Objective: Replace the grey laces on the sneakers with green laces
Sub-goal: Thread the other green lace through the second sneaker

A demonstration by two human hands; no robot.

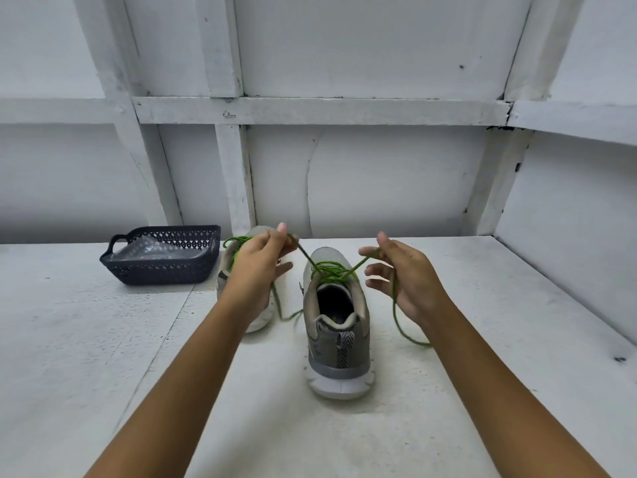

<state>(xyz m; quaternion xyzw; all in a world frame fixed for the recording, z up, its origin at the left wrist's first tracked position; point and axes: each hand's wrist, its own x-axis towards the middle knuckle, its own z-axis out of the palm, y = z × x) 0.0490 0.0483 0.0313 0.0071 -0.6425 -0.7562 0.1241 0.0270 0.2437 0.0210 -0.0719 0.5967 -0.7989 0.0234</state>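
White-painted rough tabletop (103, 339), white boarded wall (379, 174) behind w/ wood battens. Grey sneaker (339, 357) stands mid-tabletop, heel toward camera, green lace (331, 269) threaded in it. Left hand (258, 260) grip pinches one lace end, right hand (406, 274) grip pinches the other. 2nd sneaker (223, 270) & dark basket (162, 267) at left.

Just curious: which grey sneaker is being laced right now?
The right-hand grey mesh sneaker, heel toward the camera: its green lace runs up to the left hand and right hand. The other sneaker sits behind the left hand.
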